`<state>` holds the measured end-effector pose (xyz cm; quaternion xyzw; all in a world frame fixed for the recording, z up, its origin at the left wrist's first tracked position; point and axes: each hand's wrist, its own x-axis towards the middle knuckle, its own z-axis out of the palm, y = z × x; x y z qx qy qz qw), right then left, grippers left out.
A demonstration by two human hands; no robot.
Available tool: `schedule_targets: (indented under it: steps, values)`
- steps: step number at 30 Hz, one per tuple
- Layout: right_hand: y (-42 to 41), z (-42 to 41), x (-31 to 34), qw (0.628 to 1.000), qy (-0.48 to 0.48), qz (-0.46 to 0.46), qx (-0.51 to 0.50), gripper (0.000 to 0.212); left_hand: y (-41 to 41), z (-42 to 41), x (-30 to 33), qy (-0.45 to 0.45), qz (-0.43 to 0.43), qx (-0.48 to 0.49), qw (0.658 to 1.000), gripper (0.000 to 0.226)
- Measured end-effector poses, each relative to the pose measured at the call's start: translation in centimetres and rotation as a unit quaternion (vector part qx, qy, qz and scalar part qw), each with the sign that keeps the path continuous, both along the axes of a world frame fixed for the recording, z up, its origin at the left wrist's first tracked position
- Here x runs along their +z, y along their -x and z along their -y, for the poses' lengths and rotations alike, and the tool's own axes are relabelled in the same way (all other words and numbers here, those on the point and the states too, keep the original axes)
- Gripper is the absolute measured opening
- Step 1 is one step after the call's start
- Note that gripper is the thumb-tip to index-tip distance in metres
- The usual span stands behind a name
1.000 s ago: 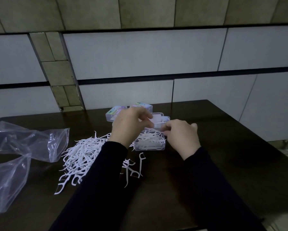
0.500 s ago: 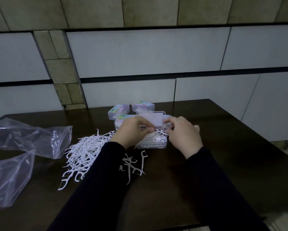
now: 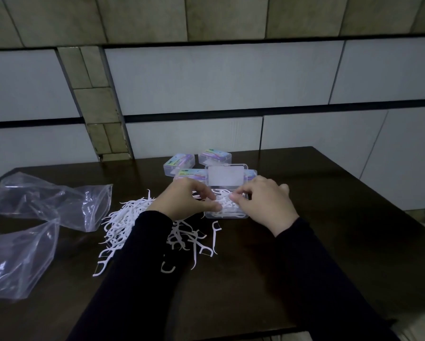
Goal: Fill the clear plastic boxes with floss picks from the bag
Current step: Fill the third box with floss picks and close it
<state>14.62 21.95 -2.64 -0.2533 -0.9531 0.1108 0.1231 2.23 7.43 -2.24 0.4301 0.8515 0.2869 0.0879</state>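
Note:
A clear plastic box (image 3: 241,214) lies open mid-table, its lid (image 3: 226,177) standing upright behind it and white floss picks (image 3: 225,201) heaped inside. My left hand (image 3: 185,201) is at the box's left side, and its curled fingers and thumb pinch picks over the box. My right hand (image 3: 264,203) is at the right side, fingertips curled onto the same heap. A loose pile of floss picks (image 3: 121,221) lies left of the box, and more picks (image 3: 194,238) lie scattered in front. Two crumpled clear bags (image 3: 54,200) (image 3: 17,262) lie at the left.
Three closed clear boxes with coloured labels (image 3: 179,163) (image 3: 215,156) (image 3: 188,174) stand behind the open one, near the wall. The dark table (image 3: 329,242) ends at its right edge and its front edge. A tiled wall rises behind it.
The lid, held between both hands half a second ago, now stands upright. Both hands have dropped onto the picks in the box. The camera has tilted slightly.

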Motion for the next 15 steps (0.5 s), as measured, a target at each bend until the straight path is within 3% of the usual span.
schedule_targets:
  steps: [4, 12, 15]
  values:
    - [0.0, 0.06, 0.08, 1.0, 0.01, 0.001, 0.014, 0.029, 0.21, 0.06, 0.1, -0.007, -0.017, -0.01, 1.0, 0.008]
    - [0.35, 0.04, -0.55, 0.999, -0.01, -0.018, 0.042, 0.035, -0.24, -0.25, -0.12, -0.122, -0.049, 0.016, 0.991, 0.012]
    - [0.07, 0.01, -0.35, 0.999, -0.011, -0.051, 0.012, 0.028, -0.06, 0.28, 0.02, -0.065, -0.067, 0.029, 0.995, 0.013]
